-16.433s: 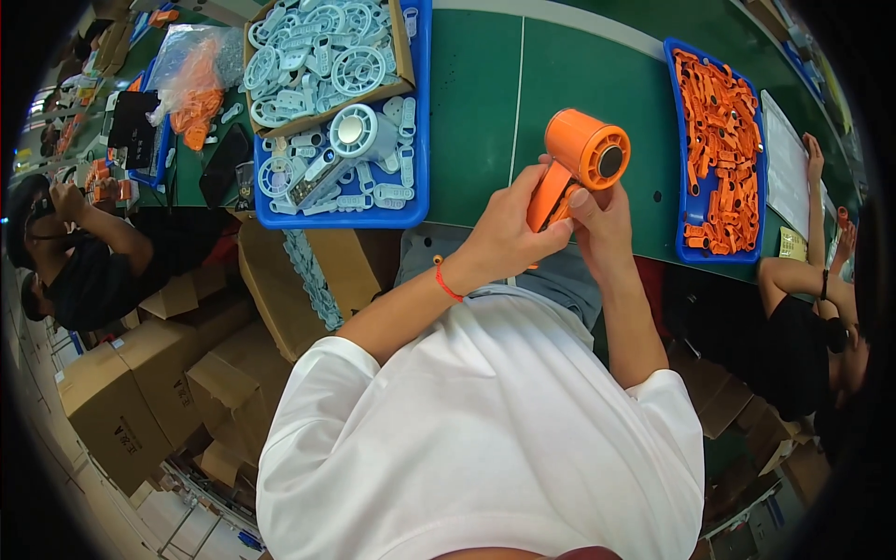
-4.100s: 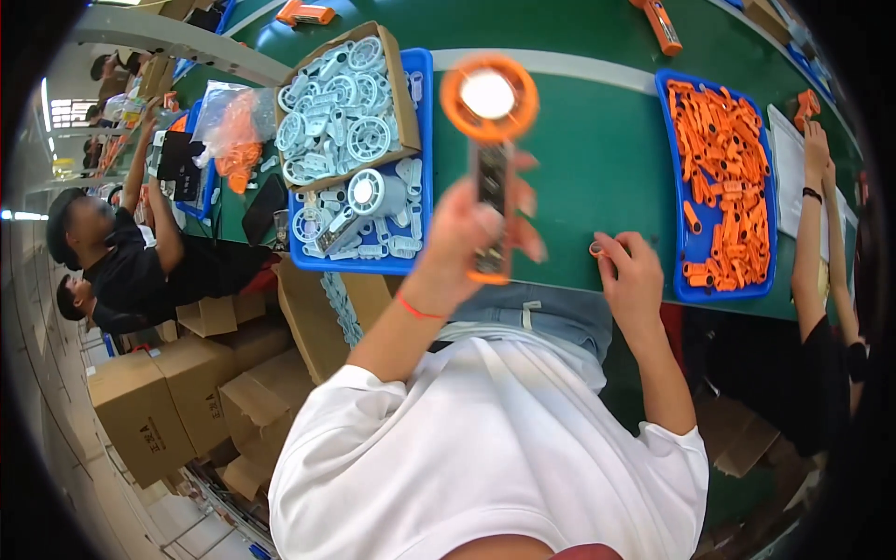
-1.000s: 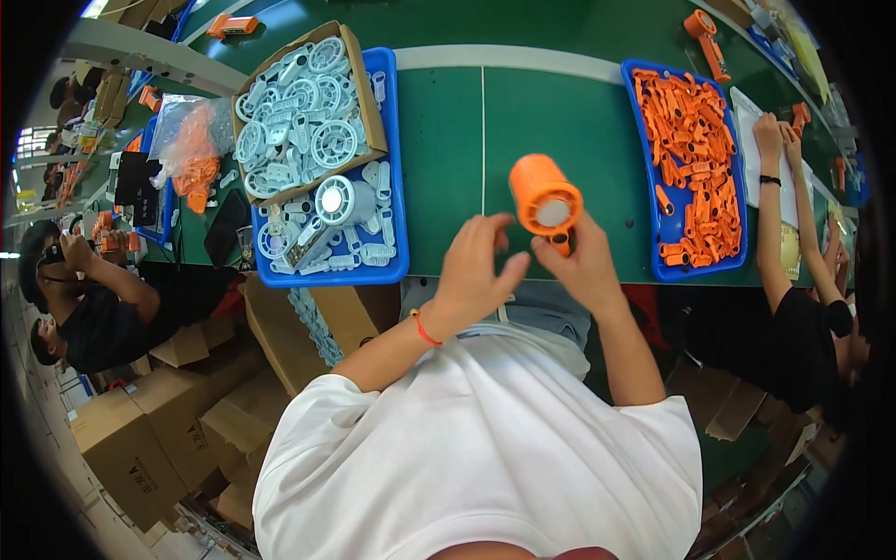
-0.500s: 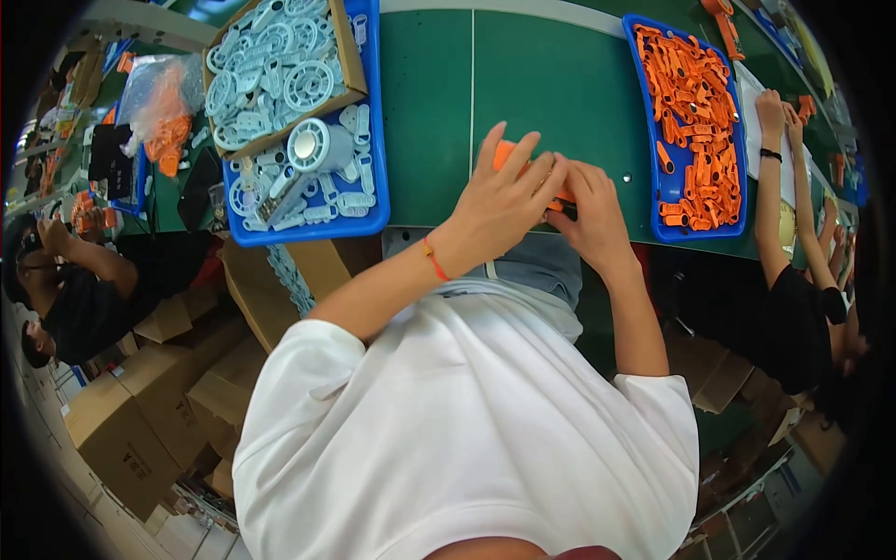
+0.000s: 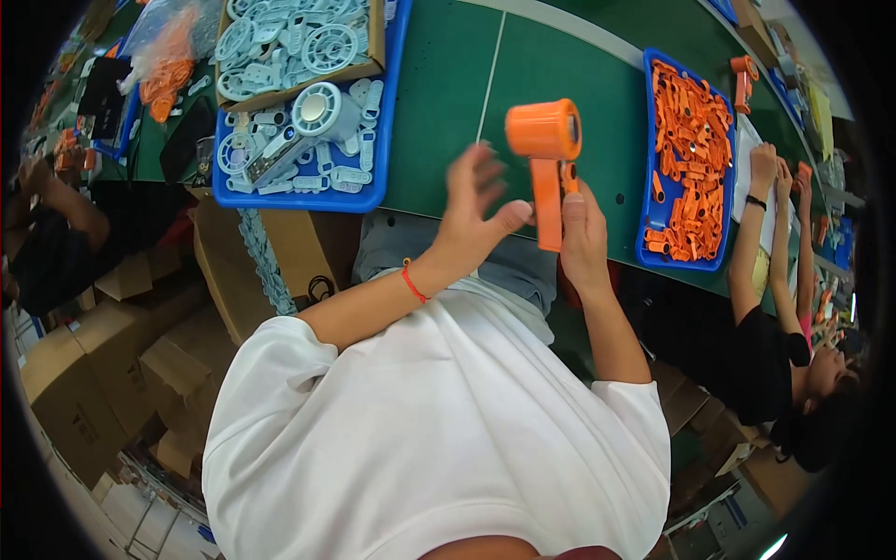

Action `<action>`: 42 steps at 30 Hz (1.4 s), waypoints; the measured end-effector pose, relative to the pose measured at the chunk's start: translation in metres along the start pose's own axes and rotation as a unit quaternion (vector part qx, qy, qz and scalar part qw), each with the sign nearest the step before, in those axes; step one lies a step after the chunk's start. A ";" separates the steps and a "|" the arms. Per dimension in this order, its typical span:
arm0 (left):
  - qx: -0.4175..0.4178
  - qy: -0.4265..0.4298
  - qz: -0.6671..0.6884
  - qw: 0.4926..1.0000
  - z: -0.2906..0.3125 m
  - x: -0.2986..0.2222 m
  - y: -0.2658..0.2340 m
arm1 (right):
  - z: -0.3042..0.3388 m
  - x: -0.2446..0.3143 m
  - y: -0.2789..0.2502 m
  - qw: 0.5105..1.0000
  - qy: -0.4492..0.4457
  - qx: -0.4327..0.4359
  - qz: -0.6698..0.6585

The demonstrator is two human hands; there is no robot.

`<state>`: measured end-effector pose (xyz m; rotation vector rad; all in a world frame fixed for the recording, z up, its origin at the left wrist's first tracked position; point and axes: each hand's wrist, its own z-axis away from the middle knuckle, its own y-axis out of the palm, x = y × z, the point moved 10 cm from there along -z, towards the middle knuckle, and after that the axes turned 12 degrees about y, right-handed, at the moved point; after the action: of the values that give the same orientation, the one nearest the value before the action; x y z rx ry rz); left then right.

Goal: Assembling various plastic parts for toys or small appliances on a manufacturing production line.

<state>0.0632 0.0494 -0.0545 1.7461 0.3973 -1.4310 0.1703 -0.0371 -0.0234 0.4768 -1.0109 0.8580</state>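
An orange handheld fan housing (image 5: 548, 173), with a round drum-shaped head and a long flat handle, stands upright over the near part of the table. My right hand (image 5: 585, 238) grips its handle from the right, thumb and fingers pressed on that side. To the left of the handle is my left hand (image 5: 474, 210), fingers spread and smeared by motion. Its thumb tip reaches close to the handle; whether they touch I cannot tell.
On the right, a blue tray (image 5: 644, 210) holds many small orange parts. A blue tray (image 5: 373, 198) of pale blue parts lies at left, with a cardboard box (image 5: 377, 42) of more on it. Co-workers sit on both sides; a co-worker's arm (image 5: 749, 238) rests beyond the orange parts.
The orange fan housing, earlier mostly hidden between both hands, now stands upright in my right hand. My left hand has come away to the left and opened. The whole view has shifted and turned slightly.
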 end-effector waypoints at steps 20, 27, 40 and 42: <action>0.119 -0.040 -0.074 0.989 -0.004 -0.025 0.035 | 0.004 0.028 0.006 0.954 -0.168 -0.127 0.214; 0.132 -0.037 -0.095 0.986 0.000 -0.035 0.034 | -0.002 0.004 0.008 0.984 -0.103 -0.119 0.084; 0.063 0.001 -0.190 0.980 0.001 -0.048 0.028 | 0.002 0.017 0.004 0.972 -0.117 -0.150 0.137; 0.084 0.058 -0.099 0.990 -0.001 -0.042 0.027 | 0.006 0.014 0.003 0.971 -0.165 -0.121 0.126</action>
<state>0.0698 0.0443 -0.0050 1.9771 0.5369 -1.5444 0.1685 -0.0338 -0.0079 0.2892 -1.4885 0.8813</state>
